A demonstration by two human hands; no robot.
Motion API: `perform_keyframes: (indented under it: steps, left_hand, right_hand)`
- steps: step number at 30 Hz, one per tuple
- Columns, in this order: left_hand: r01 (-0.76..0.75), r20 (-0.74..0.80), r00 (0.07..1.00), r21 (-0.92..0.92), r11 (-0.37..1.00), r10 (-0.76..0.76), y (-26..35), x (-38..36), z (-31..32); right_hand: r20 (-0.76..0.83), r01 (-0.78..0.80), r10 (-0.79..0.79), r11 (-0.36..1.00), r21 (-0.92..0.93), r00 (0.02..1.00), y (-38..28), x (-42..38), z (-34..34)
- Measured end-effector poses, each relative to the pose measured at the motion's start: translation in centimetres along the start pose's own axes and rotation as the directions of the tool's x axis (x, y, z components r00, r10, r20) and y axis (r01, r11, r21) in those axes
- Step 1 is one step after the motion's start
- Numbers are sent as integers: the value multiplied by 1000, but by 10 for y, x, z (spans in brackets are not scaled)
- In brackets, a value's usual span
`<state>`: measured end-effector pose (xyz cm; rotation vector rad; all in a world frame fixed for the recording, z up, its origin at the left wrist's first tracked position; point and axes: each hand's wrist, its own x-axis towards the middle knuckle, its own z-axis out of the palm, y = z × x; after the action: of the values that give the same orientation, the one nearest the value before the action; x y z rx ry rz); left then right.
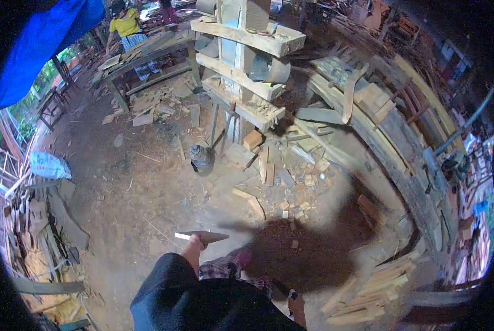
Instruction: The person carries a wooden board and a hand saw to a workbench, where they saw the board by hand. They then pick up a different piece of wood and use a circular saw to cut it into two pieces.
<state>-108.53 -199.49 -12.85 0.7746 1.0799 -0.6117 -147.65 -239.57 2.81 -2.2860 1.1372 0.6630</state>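
Near the lower middle, my left hand (196, 243) is closed on a flat, pale wooden board (214, 237), held out over the dirt floor. My right hand (296, 304) is low, beside my body, with its fingers wrapped round the dark handle of a tool (281, 288). The tool looks dark and narrow; its kind cannot be made out, and part of it is hidden by my clothing. The two hands are well apart.
A wooden bandsaw-like machine (241, 71) stands ahead. A long workbench (379, 121) curves along the right. Wood offcuts (296, 209) and a dark metal object (200, 157) lie on the floor. Another person (126, 25) stands behind a table (147, 49).
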Motion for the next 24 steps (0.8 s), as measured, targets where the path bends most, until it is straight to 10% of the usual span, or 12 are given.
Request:
perform_keyframes:
  steps: [5,9,10,11,12,13,14,15,17,24]
  left_hand:
    - [-88,-274,954,144,986,125,51,21,6]
    - [-458,313,889,594,661,335,94,40,-32]
    - [-158,194,975,284,946,105,115,46,-29]
    - [202,138,972,-72,977,-191,138,46,-24]
    - [233,141,961,42,971,-237,149,20,-54]
    - [-156,513,855,121,980,73,154,42,-31]
    - [68,355,894,497,865,-274,199,46,-29]
    - [79,347,873,595,800,-344,207,45,-14]
    - [44,-114,993,368,929,-1,231,31,7]
    - [80,62,982,726,683,-181,182,-13,115]
  right_hand:
    - [-82,-98,116,974,203,990,-21,-46,71]
    - [91,-251,236,855,454,967,-50,-91,119]
    - [175,-325,280,692,645,944,-65,-113,130]
    - [-103,-185,221,943,276,970,-61,-115,171]
    - [-138,-211,305,862,461,942,-58,-121,206]
    - [-360,-55,165,953,297,918,-75,-138,216]
    - [-10,-332,414,743,582,910,-88,-155,219]
    - [-103,-310,412,808,501,905,-103,-174,232]
    - [-22,-386,474,743,547,880,-135,-210,230]
    - [156,-574,698,416,705,698,-213,-309,345]
